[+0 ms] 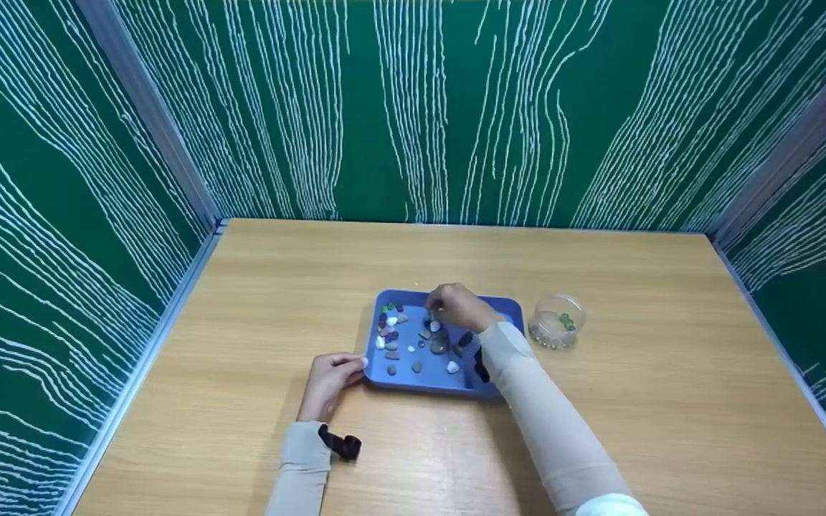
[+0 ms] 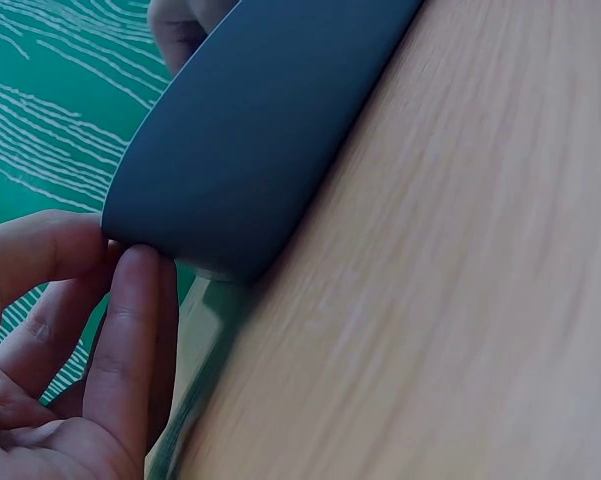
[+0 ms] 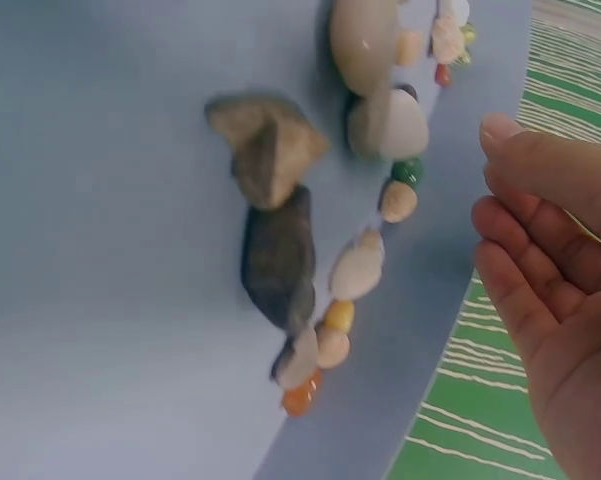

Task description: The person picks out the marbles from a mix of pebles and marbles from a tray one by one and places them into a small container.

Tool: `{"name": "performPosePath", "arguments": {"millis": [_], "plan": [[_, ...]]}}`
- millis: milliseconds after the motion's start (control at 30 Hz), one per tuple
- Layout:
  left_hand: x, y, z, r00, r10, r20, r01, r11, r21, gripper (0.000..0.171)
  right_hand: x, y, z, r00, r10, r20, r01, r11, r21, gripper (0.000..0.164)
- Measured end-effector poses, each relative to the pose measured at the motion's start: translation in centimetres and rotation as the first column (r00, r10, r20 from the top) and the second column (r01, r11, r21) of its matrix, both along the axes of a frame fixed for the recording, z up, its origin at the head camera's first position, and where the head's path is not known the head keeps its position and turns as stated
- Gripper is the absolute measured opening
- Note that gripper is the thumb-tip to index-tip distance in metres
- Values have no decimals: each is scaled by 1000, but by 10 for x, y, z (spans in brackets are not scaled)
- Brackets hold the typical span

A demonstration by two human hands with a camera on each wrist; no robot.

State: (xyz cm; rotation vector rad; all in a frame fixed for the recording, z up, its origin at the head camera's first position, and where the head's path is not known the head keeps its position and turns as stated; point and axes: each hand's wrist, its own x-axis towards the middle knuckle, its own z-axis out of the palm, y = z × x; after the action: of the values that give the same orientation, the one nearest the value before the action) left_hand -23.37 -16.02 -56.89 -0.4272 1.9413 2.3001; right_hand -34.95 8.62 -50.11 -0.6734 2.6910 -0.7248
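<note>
A blue tray (image 1: 413, 388) lies on the table with many small stones and coloured glass-like pieces in it. At its near left corner my left hand (image 1: 333, 376) pinches the rim; the left wrist view shows the thumb and fingers (image 2: 125, 340) on the tray's outer wall (image 2: 240, 140). Over the far middle of the tray hovers my right hand (image 1: 462, 307), fingers bent downward. In the right wrist view no object shows between the fingers of that hand (image 3: 555, 250). Beside them stand a dark stone (image 3: 278, 262), a brown stone (image 3: 268, 150) and a green bead (image 3: 407, 172).
To the right of the tray stands a clear round container (image 1: 556, 322) with green pieces and small pale bits inside. The wooden table (image 1: 635, 401) is bordered by green panels with white wavy lines (image 1: 413, 107) at the back and sides.
</note>
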Motion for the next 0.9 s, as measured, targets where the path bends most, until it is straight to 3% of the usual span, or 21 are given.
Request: {"name": "performPosePath", "arguments": {"millis": [167,367,633,900], "plan": [[1,0,0,1000,-2,15,2,1000,-16,24,1,12,7,999,21,-31,-21,1000,-17,23],[2,0,0,1000,-2,20,3,1000,-28,24,4,27,17,1000,-15,19,16,999,-45,22],[2,0,-1,1000,-8,-10,8,1000,-17,14,8,54,28,999,-50,6,50,996,-75,24],[0,0,0,1000,0,14,0,1000,-6,26,11,83,36,995,-65,-76,62,997,-42,18]]}}
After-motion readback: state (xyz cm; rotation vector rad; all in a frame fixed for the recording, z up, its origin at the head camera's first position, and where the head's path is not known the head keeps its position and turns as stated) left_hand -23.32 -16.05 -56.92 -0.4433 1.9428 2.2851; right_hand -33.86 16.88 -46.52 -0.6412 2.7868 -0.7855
